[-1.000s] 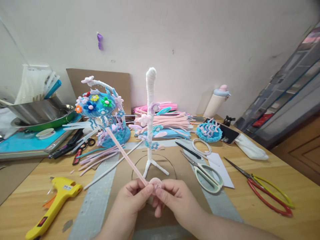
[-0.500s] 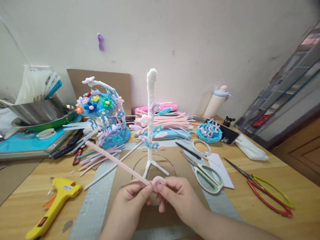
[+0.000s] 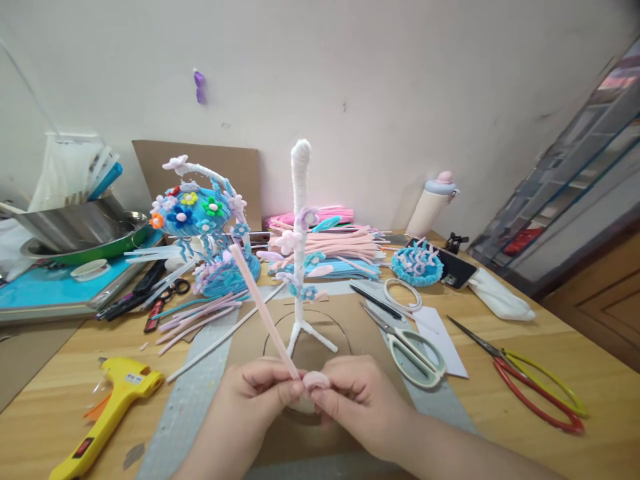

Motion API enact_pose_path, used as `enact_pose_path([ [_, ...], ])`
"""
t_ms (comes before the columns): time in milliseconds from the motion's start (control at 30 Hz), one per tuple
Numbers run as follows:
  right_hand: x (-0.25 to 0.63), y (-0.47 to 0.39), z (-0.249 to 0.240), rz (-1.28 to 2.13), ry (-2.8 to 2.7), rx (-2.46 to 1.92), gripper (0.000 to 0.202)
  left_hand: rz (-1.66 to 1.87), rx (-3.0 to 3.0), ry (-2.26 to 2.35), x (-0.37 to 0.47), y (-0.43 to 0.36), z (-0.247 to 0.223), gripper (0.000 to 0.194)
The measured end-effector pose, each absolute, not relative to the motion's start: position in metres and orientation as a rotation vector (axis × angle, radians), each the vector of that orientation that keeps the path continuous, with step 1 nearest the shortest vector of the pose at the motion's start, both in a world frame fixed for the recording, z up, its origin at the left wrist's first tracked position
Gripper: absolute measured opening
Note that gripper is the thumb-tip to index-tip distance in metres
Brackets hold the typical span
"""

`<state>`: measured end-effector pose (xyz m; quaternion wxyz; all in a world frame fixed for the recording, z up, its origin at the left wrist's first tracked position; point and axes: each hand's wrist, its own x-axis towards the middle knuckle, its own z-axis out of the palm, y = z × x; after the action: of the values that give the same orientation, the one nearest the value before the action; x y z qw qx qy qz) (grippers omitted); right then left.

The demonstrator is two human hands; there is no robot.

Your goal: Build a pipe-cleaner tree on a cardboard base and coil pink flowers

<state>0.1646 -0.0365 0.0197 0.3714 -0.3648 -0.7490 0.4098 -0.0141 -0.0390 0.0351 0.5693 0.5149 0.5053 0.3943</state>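
A pale pink pipe cleaner (image 3: 260, 300) is between my two hands, its near end curled into a small coil and its free length pointing up and left. My left hand (image 3: 263, 403) pinches the straight part beside the coil. Thumb and fingers of my right hand (image 3: 363, 403) are closed on the coil itself. Just beyond my hands stands a white wrapped stem (image 3: 300, 193) on splayed feet, with several fuzzy flowers and leaves along it. Under it lies a cardboard sheet (image 3: 370, 333) with a drawn circle.
To the left lie a yellow glue gun (image 3: 107, 413) and loose pipe cleaners (image 3: 200, 323), with a blue flowered craft piece (image 3: 200, 210) behind. On the right are green-handled scissors (image 3: 415, 357), red-and-yellow scissors (image 3: 530, 387) and a blue fuzzy base (image 3: 417, 263). Pink pipe-cleaner bundles (image 3: 340, 243) lie at the back.
The pipe cleaner's free length has swung from a low leftward slant to a steeper one. The coil has turned and sits slightly lower between my fingers.
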Motion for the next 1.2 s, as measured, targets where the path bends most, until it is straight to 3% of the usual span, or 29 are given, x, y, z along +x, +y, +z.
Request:
enact_pose_path([
  [433, 0.163, -0.038, 0.006, 1.409, -1.851, -1.166, 0.046, 0.672, 1.634, 1.327, -0.014, -0.037, 0.047, 0.014],
  [667, 0.158, -0.035, 0.019, 1.700, -1.416, -0.987, 0.032, 0.815, 1.228, 1.216, -0.012, -0.038, 0.040, 0.019],
  [1033, 0.160, -0.033, 0.013, 1.890, -0.910, -0.825, 0.033, 0.919, 0.733, 1.038, -0.001, -0.041, 0.033, 0.030],
  [1200, 0.163, -0.030, 0.015, 1.846, -0.865, -0.773, 0.031, 0.510, 0.907, 0.925, -0.007, -0.058, 0.048, 0.043],
])
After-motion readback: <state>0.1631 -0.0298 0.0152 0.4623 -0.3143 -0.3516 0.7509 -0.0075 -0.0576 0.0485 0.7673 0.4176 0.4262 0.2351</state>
